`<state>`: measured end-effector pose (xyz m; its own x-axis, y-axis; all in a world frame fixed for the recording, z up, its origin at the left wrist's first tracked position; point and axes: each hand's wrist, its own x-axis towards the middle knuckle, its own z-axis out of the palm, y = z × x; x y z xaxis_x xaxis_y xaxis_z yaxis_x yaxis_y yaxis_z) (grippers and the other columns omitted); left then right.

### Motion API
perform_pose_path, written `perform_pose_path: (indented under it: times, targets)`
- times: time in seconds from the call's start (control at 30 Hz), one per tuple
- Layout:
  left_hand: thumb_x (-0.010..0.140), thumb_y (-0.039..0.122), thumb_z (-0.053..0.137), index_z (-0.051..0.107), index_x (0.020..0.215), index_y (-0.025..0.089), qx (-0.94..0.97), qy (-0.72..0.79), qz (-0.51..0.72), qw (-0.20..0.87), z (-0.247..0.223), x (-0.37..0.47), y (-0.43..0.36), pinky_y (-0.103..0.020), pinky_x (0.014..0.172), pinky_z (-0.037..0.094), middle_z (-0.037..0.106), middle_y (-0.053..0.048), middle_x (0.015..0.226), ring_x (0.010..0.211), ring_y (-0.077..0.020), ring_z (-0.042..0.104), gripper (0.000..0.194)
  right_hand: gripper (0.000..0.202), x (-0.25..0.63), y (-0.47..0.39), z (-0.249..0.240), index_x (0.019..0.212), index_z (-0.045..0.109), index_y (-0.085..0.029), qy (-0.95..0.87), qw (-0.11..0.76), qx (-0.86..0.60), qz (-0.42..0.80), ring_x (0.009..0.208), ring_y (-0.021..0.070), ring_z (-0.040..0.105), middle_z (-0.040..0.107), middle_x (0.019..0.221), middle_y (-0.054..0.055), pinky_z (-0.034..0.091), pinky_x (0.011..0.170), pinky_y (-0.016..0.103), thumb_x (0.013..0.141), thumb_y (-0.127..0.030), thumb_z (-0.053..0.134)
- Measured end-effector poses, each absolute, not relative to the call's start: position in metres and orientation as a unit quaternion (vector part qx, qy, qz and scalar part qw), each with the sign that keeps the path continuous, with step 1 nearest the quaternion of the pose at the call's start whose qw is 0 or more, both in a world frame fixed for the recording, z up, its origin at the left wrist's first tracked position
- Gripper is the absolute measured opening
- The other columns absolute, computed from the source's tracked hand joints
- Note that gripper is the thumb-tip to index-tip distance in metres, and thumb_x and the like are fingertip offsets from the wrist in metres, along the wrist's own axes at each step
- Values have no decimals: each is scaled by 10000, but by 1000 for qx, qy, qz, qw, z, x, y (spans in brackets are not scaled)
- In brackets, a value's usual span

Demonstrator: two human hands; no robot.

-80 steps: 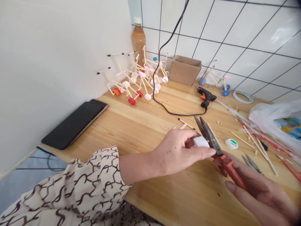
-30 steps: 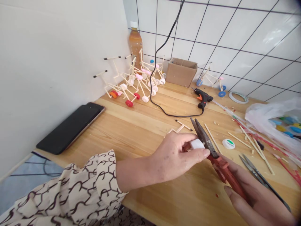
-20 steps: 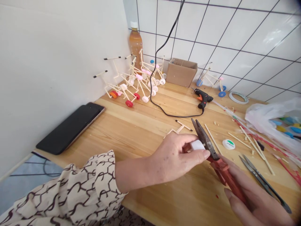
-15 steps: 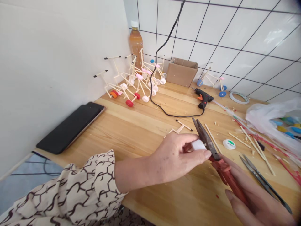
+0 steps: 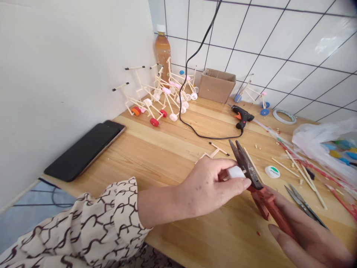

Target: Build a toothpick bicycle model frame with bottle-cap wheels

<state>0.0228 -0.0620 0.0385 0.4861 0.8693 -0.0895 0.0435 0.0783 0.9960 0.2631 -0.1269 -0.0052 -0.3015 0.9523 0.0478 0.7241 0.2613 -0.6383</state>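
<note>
Between thumb and fingers, my left hand (image 5: pixel 203 186) pinches a white bottle cap (image 5: pixel 234 172), with a short stub of thin stick poking out toward the right. My right hand (image 5: pixel 301 230) is wrapped round the red handles of a pair of pliers (image 5: pixel 263 193). The pliers' dark jaws (image 5: pixel 242 154) stand a little apart, right beside the stub and the cap. Just beyond my left hand lies a small stick frame (image 5: pixel 214 152) with a black-tipped crossbar, partly hidden by that hand.
Several stick models with cap wheels (image 5: pixel 154 122) stand at the back left, near a bottle (image 5: pixel 163 50) and a cardboard box (image 5: pixel 216 85). A corded glue gun (image 5: pixel 241 116) lies behind the pliers. Scissors (image 5: pixel 299 201), loose sticks (image 5: pixel 304 171) and a loose cap (image 5: pixel 272 171) lie rightward. A phone (image 5: pixel 85 150) lies left.
The pliers' jaws and handles have spread slightly wider. My right hand has shifted a little to the right, covering more of the scissors. The left hand still pinches the cap.
</note>
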Motion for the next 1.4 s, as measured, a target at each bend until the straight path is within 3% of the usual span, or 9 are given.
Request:
perform_pose_path:
  times: [0.2, 0.33, 0.57, 0.67, 0.87, 1.03, 1.13, 1.3, 1.4]
  targets:
    - [832, 308, 538, 609, 778, 126, 603, 388, 337, 611, 36, 23, -63, -185, 454, 248, 361, 56, 585, 529, -53, 324, 202, 497, 263, -119, -7, 1329, 408, -317, -781, 197, -542, 240, 1179, 272, 528, 505, 1363, 48, 433, 976, 366, 843, -261, 498]
    - [829, 312, 547, 617, 780, 122, 605, 390, 333, 608, 36, 23, -62, -189, 470, 267, 389, 50, 589, 546, -60, 343, 208, 410, 249, -116, -1, 1253, 472, -251, -759, 183, -568, 261, 960, 233, 671, 634, 1192, 93, 568, 786, 270, 850, -323, 505]
    - [826, 292, 552, 638, 885, 119, 598, 379, 349, 614, 37, 21, -59, -197, 489, 273, 411, 41, 636, 573, -65, 349, 203, 398, 253, -113, 2, 1220, 535, -257, -749, 186, -568, 285, 690, 172, 697, 690, 1072, 75, 575, 567, 193, 834, -356, 525]
    - [836, 290, 533, 641, 903, 128, 600, 376, 341, 619, 36, 20, -60, -204, 495, 281, 426, 36, 644, 577, -69, 356, 206, 416, 257, -112, 2, 1220, 553, -266, -749, 187, -564, 293, 730, 185, 708, 699, 1063, 69, 581, 622, 201, 815, -361, 550]
    - [837, 321, 533, 634, 894, 134, 601, 379, 349, 612, 32, 21, -61, -214, 499, 287, 431, 36, 646, 575, -73, 363, 220, 478, 257, -119, -4, 1178, 604, -251, -696, 242, -605, 301, 1055, 293, 619, 655, 1179, 82, 520, 857, 336, 744, -450, 609]
    - [834, 323, 538, 626, 895, 141, 600, 379, 356, 608, 32, 22, -62, -211, 491, 286, 435, 39, 646, 569, -72, 372, 211, 558, 265, -125, -11, 1310, 492, -275, -672, 231, -603, 364, 1209, 283, 486, 517, 1344, 59, 458, 938, 352, 780, -412, 598]
    - [828, 320, 543, 629, 874, 134, 606, 392, 360, 591, 32, 22, -62, -208, 489, 293, 443, 35, 644, 572, -74, 388, 210, 560, 271, -125, -13, 1334, 469, -275, -678, 228, -602, 355, 1225, 281, 467, 499, 1361, 48, 432, 971, 362, 799, -402, 576]
    - [813, 302, 543, 638, 827, 134, 622, 408, 354, 567, 37, 20, -62, -195, 470, 300, 457, 36, 618, 546, -72, 401, 193, 528, 272, -126, -12, 1302, 486, -283, -720, 175, -589, 323, 1131, 292, 561, 564, 1297, 61, 483, 928, 386, 794, -379, 592]
    - [799, 283, 544, 647, 798, 139, 620, 425, 346, 561, 40, 19, -62, -190, 458, 306, 451, 39, 592, 529, -74, 402, 177, 517, 261, -133, -12, 1346, 409, -291, -733, 221, -597, 239, 1152, 303, 539, 543, 1321, 59, 455, 971, 424, 843, -353, 510]
